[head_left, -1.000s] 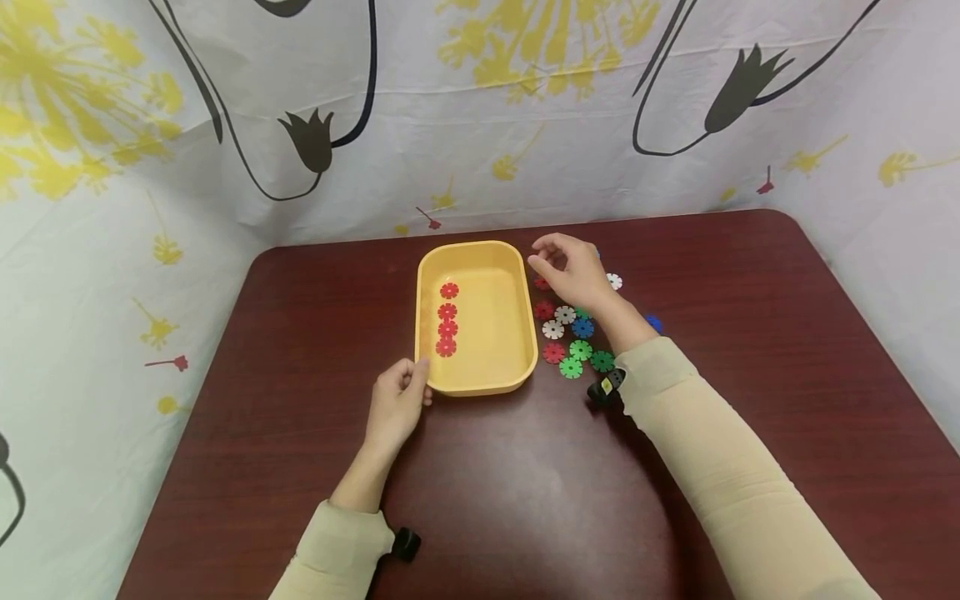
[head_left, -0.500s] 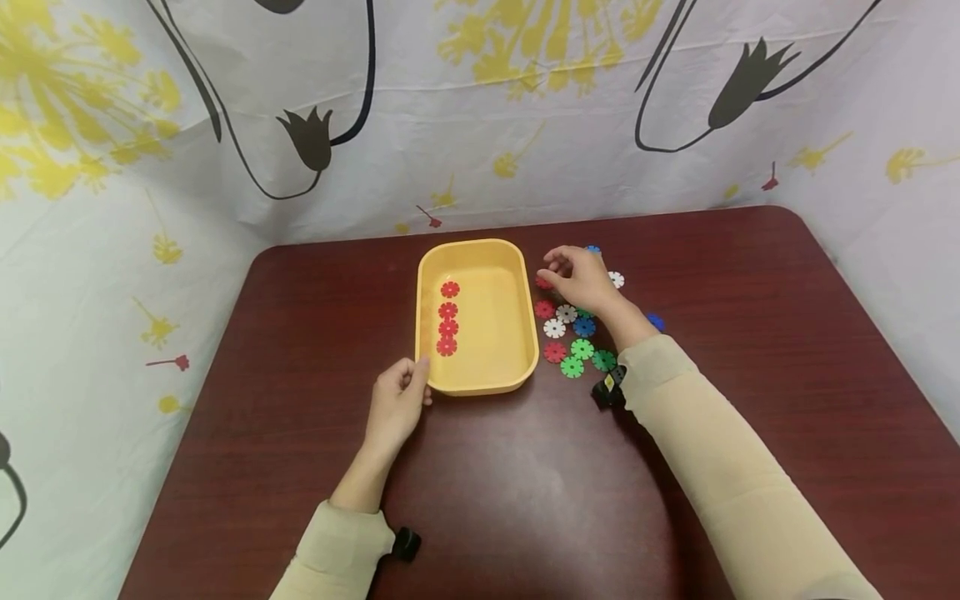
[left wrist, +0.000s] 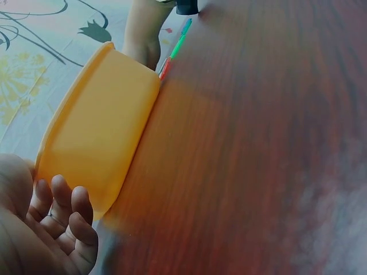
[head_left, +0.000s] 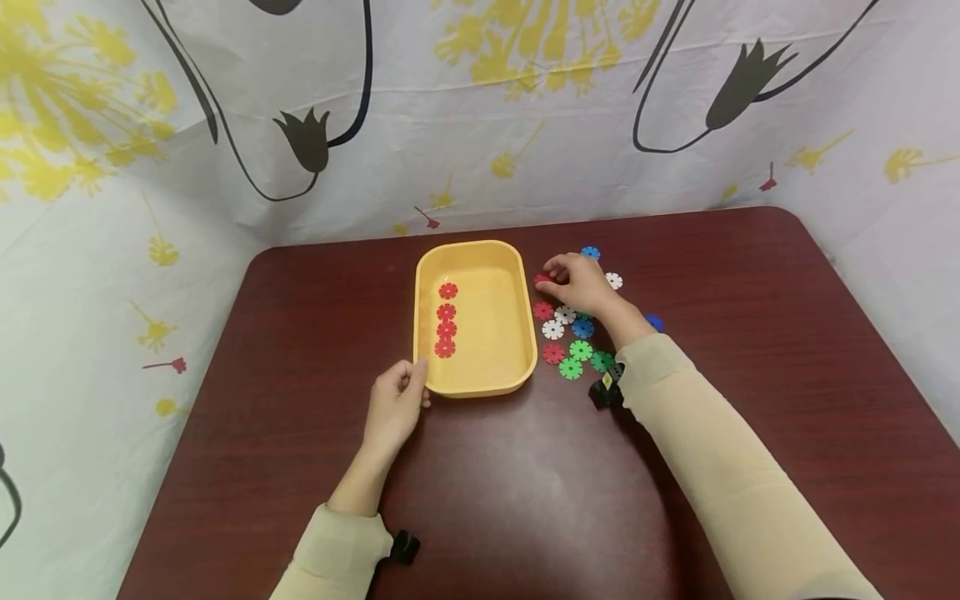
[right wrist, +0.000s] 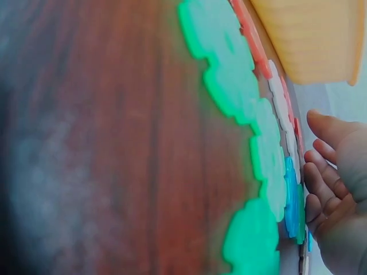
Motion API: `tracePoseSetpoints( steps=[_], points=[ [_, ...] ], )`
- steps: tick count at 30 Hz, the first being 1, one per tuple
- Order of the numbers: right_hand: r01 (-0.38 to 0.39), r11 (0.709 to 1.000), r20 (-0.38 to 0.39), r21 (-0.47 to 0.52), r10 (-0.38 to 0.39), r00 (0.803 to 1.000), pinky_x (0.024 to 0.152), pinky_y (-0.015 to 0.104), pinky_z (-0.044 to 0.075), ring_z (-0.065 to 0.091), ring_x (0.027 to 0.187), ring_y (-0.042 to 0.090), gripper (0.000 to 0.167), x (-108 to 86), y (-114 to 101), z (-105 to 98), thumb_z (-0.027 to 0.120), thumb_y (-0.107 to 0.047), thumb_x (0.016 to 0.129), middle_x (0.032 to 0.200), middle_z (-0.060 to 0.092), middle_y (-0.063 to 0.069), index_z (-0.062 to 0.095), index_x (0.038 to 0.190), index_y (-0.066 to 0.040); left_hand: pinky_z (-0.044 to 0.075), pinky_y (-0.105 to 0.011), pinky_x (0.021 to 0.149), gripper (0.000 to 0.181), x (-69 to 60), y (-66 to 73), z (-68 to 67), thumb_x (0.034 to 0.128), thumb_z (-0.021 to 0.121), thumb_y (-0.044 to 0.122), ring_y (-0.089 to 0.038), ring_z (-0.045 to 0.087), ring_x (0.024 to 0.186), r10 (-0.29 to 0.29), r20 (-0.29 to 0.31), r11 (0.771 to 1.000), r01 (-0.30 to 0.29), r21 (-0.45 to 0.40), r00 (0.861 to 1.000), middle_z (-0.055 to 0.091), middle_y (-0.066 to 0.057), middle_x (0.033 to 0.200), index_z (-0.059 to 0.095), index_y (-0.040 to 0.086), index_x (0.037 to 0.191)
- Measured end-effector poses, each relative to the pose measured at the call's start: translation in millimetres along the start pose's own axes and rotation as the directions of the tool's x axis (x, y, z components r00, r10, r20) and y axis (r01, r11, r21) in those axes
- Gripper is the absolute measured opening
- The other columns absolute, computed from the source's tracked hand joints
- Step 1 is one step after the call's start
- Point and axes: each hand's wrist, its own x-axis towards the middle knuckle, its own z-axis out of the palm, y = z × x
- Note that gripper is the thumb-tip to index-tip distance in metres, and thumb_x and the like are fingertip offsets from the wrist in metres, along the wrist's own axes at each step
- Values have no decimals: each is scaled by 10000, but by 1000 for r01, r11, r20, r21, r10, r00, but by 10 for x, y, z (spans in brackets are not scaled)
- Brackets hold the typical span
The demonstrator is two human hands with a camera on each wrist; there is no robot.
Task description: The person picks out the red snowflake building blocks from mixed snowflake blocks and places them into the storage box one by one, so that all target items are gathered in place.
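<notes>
A yellow plastic tray (head_left: 491,367) holds several red notched discs (head_left: 447,312) in a column along its left side. At its near left corner, my left hand (head_left: 396,404) grips the rim, thumb on top and fingers curled below along the outer wall (left wrist: 103,114). My right hand (head_left: 581,283) is just right of the tray, its thumb and fingertips at a red notched disc (head_left: 542,279) on the table. In the right wrist view a gap shows between the right thumb (right wrist: 327,126) and the fingers; part of the disc is hidden in the head view.
Several loose discs lie right of the tray: green (head_left: 581,350), white (head_left: 553,330), blue (head_left: 582,327) and red (head_left: 553,353). Others lie behind the right hand, such as a blue disc (head_left: 591,252). A patterned cloth (head_left: 480,150) hangs at the table's (head_left: 495,483) back edge.
My right hand has moved down and slightly right from beside the tray's far right rim, and its fingertips have come to the red disc. The left hand stays on the tray.
</notes>
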Motion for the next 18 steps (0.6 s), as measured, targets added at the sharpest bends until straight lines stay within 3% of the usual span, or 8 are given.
tracePoseSetpoints(
  steps=[18],
  points=[
    [-4,996,74,-85,10,997,864,443,506,534,959,308,357,61,17,-15,715,-225,965,1091,577,175,632,1191,38,573,-309,611,395,8,-14,10,1048,575,315,-220,630,618,14,-9,1000,-14,-21,1000,599,-88,659,556,57,748]
  ],
)
